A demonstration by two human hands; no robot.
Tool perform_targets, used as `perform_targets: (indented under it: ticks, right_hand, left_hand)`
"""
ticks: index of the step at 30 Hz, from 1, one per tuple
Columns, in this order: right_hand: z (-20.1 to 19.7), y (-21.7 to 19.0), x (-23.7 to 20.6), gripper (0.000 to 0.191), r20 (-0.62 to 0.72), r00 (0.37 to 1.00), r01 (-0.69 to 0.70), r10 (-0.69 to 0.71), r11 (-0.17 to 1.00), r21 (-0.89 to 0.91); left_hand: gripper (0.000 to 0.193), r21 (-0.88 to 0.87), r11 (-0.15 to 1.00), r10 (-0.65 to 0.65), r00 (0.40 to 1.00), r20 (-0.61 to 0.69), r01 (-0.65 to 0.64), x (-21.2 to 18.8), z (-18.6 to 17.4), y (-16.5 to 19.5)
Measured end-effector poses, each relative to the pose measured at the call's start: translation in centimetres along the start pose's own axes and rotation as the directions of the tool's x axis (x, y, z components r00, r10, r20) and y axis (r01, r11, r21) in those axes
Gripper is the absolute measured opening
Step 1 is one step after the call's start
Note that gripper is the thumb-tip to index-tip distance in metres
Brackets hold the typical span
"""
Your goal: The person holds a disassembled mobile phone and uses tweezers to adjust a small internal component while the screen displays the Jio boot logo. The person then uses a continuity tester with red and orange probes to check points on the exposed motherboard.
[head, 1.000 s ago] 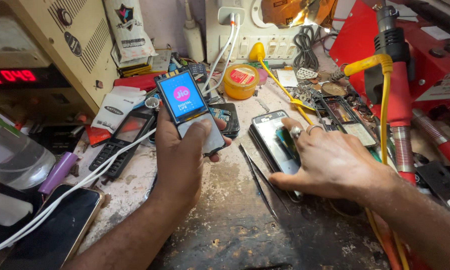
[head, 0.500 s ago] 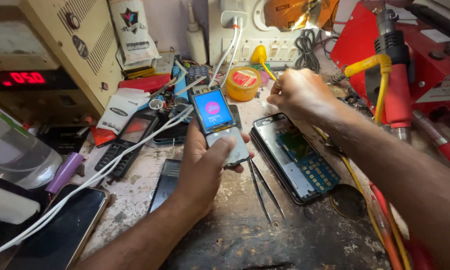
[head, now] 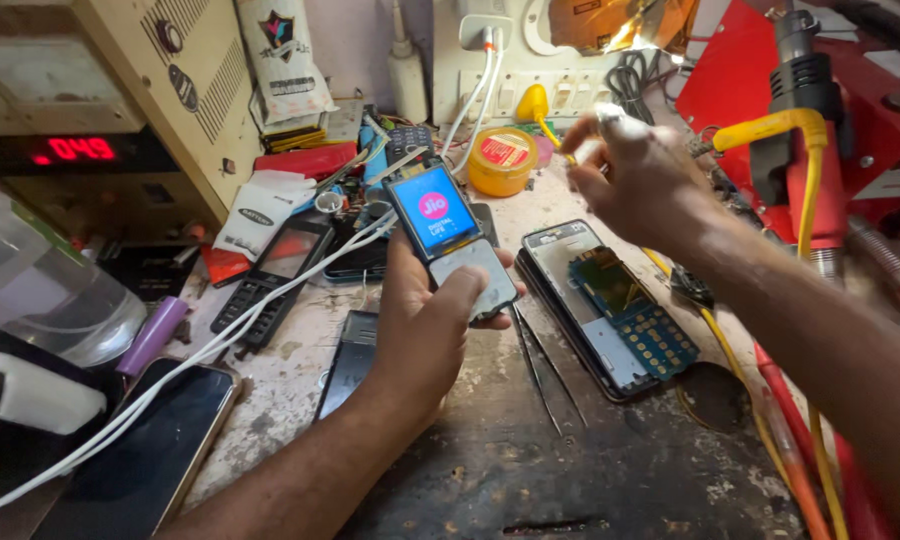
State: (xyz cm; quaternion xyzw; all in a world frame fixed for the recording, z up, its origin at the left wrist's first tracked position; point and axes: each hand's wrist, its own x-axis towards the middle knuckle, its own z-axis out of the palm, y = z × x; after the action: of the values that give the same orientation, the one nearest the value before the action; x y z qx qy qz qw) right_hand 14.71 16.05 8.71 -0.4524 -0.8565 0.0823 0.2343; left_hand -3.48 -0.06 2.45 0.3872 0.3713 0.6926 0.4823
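Note:
My left hand (head: 420, 330) grips a small keypad phone (head: 440, 215) upright over the worn bench, its blue screen lit and my thumb resting on the pale keypad area. My right hand (head: 640, 180) is raised at the back right, fingers pinched on a small pale shiny part (head: 610, 115) that I cannot identify. Below it an opened phone (head: 610, 305) lies flat, showing a blue circuit board. Thin tweezers (head: 540, 365) lie between the two phones.
A white cable (head: 220, 345) crosses the bench on the left, over a black keypad phone (head: 270, 280) and a dark smartphone (head: 140, 460). A power supply with a red display (head: 70, 150) stands left. A yellow tin (head: 502, 160), a yellow-handled tool (head: 533, 103) and red equipment (head: 800, 100) crowd the back and right.
My right hand lifted off the opened phone and went up toward the back right, now pinching something small. My left hand kept the lit phone and shifted with it.

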Motion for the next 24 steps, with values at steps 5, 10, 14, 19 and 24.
perform_targets:
  ticks: [5,10,14,19,24]
  right_hand:
    - [-3.2,-0.6,-10.3,0.019,0.129,0.898,0.439,-0.42,0.872,-0.215]
    - [-2.9,-1.1,-13.9,0.069,0.211,0.795,0.607,-0.569,0.753,-0.253]
    - [-2.2,-1.5,-13.2,0.062,0.233,0.825,0.565,-0.514,0.761,-0.32]
    - [-1.7,-1.7,-11.3,0.055,0.221,0.849,0.529,-0.48,0.78,-0.336]
    - [-1.3,-1.3,-9.4,0.055,0.191,0.87,0.493,-0.455,0.781,-0.384]
  left_hand:
    - [0.054,-0.017,1.0,0.027,1.0,0.011,-0.026,0.0,-0.1,-0.1]
    - [0.055,-0.012,1.0,0.021,0.999,0.041,-0.02,-0.2,0.0,-0.3]
    - [0.054,-0.009,1.0,0.013,0.997,0.072,-0.013,-0.2,-0.2,-0.2]
    - [0.055,-0.008,1.0,0.009,0.998,0.063,-0.009,0.0,-0.2,-0.3]
    - [0.052,-0.013,1.0,-0.004,0.997,0.081,0.005,-0.4,0.0,-0.1]
